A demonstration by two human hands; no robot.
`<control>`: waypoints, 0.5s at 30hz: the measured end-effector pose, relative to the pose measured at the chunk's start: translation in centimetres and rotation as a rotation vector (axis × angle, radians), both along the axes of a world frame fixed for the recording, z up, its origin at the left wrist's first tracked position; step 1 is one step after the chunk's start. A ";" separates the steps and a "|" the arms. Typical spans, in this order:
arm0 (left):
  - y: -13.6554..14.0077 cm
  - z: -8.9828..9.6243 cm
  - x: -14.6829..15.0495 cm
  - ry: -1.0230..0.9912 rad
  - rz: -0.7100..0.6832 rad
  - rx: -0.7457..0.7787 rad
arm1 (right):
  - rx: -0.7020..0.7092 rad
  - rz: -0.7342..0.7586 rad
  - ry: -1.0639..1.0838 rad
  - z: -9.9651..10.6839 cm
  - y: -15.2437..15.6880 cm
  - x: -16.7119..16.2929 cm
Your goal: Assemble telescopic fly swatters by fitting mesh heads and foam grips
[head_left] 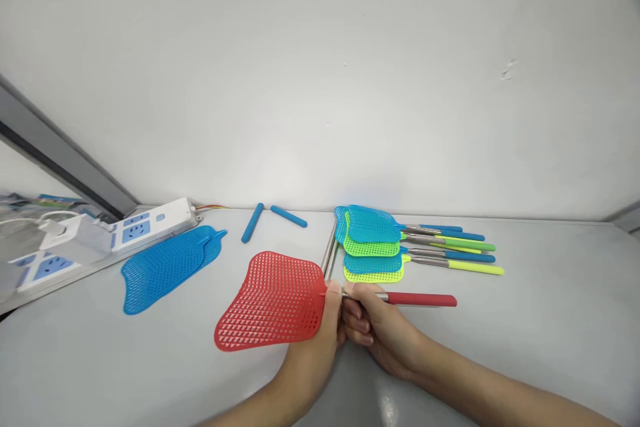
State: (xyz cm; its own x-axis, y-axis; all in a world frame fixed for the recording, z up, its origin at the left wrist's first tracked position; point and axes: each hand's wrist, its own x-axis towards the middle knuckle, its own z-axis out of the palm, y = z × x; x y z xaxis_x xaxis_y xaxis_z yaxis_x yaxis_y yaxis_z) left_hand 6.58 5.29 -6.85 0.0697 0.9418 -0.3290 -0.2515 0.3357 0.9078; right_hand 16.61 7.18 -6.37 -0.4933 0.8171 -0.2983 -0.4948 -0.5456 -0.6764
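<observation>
A red fly swatter (277,300) is held level above the table, its perforated head to the left and its red grip to the right. My left hand (325,320) pinches it at the neck, just beside the head. Close against it, my right hand (373,320) is closed around the metal shaft, thumb on top. Bare metal shows between the two thumbs and again just before the red grip. Behind my hands, metal rods (329,250) lie on the table, partly hidden by the swatter and the stack.
Several blue, green and yellow fly swatters (373,223) are stacked behind on the right. Two blue grips (289,216) lie near the wall. Blue swatter heads (167,270) overlap on the left, beside a white power strip (177,213) with plugs in it.
</observation>
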 end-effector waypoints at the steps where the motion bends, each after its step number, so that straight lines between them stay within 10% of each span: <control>1: 0.0 0.0 0.0 0.013 0.002 0.007 | -0.002 -0.008 0.009 -0.1 0.0 0.0; 15: 0.2 -0.3 0.3 0.106 0.060 0.131 | -0.008 -0.062 0.024 -0.6 0.0 0.3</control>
State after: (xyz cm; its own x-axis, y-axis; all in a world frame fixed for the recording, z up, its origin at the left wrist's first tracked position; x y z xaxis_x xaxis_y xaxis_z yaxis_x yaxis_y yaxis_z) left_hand 6.92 5.54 -7.19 -0.0160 0.9785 -0.2055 -0.1679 0.2000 0.9653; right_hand 16.87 7.18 -6.99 -0.4489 0.8439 -0.2937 -0.5439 -0.5188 -0.6595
